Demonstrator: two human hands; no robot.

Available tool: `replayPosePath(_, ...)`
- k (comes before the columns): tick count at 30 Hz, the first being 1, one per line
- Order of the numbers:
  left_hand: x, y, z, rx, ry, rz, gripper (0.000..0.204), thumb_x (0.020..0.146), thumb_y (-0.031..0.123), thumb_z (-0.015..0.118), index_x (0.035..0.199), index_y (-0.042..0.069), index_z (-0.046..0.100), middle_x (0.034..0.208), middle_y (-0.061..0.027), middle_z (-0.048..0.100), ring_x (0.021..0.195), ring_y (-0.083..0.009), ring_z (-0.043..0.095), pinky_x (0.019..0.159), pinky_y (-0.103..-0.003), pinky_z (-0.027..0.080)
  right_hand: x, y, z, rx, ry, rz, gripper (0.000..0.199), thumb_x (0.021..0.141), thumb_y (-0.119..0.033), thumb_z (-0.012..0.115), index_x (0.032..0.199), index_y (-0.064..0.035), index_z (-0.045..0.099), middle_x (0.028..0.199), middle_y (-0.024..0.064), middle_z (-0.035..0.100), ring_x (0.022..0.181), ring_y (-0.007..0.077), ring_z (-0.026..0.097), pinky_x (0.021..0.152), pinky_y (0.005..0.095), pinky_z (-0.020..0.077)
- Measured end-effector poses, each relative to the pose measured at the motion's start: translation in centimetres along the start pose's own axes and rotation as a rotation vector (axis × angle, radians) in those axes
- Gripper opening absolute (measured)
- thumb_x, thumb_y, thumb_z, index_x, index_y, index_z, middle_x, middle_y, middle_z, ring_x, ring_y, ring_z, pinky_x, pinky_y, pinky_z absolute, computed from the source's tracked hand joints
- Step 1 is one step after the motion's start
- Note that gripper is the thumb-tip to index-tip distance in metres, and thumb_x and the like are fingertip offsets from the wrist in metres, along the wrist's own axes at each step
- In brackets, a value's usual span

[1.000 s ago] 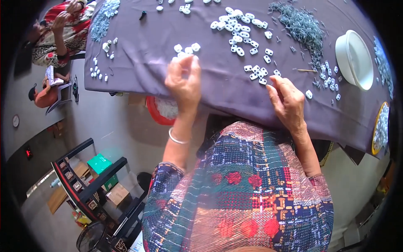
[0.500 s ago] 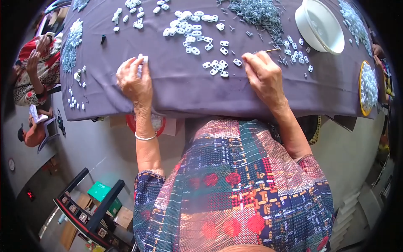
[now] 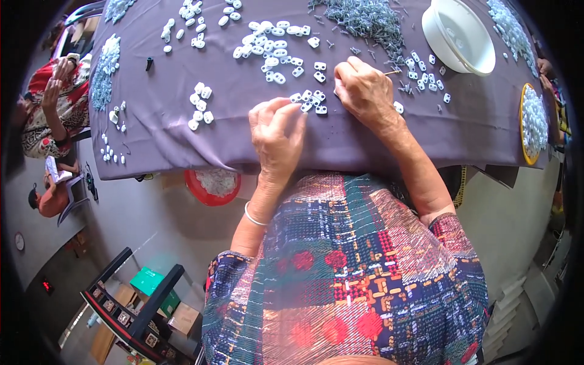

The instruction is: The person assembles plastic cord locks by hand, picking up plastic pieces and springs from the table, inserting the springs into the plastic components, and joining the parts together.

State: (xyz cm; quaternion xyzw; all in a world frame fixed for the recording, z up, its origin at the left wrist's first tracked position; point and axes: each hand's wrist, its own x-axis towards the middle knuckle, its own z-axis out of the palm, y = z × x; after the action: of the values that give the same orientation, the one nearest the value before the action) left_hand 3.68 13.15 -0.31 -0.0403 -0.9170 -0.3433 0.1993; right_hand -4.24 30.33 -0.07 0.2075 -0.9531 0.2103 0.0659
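Several small pieces (image 3: 314,101), light and stiff

We had the white pieces in a loose cluster on the purple cloth (image 3: 158,85), between our two hands. Our left hand (image 3: 277,134) bent its fingers at the cluster's near left side; they blurred, and we could not tell whether they gripped anything. Our right hand (image 3: 367,91) curled over with its fingertips hidden, so we could not tell whether it was clamped on a piece. We judged the pieces rigid, nearly weightless, hard to break and smooth enough to skid. We thought thumb and forefinger across the outer edges the best hold, clear of the dark holes. Grey pins (image 3: 365,24) lay beyond.
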Motion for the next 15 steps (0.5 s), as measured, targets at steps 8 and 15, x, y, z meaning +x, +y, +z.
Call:
replayPosePath(8, 2.7, -0.6, -0.2, 0.078, 0.02, 0.004, 0.017, 0.068, 0.014, 0.073, 0.083, 0.011, 0.065, 0.083, -0.0053, 0.058, 0.084, -0.0245, 0.049, 0.075, -0.035, 0.04, -1.5, 0.2, -1.1, 0.009, -0.029, 0.078, 0.008, 0.077, -0.013, 0.059, 0.079, -0.0076, 0.054, 0.079, 0.0088, 0.055, 0.072, 0.0281, 0.059, 0.06, 0.0387, 0.0475)
replayPosePath(15, 4.7, -1.4, 0.4, 0.163, 0.085, -0.021, 0.016, 0.068, 0.015, 0.072, 0.082, 0.012, 0.065, 0.084, -0.0054, 0.058, 0.086, -0.0241, 0.05, 0.078, -0.035, 0.039, -2.0, -0.2, -1.8, 0.165, -0.043, 0.069, 0.007, 0.079, -0.014, 0.059, 0.082, -0.0083, 0.056, 0.079, 0.0087, 0.055, 0.07, 0.0293, 0.059, 0.06, 0.0388, 0.047)
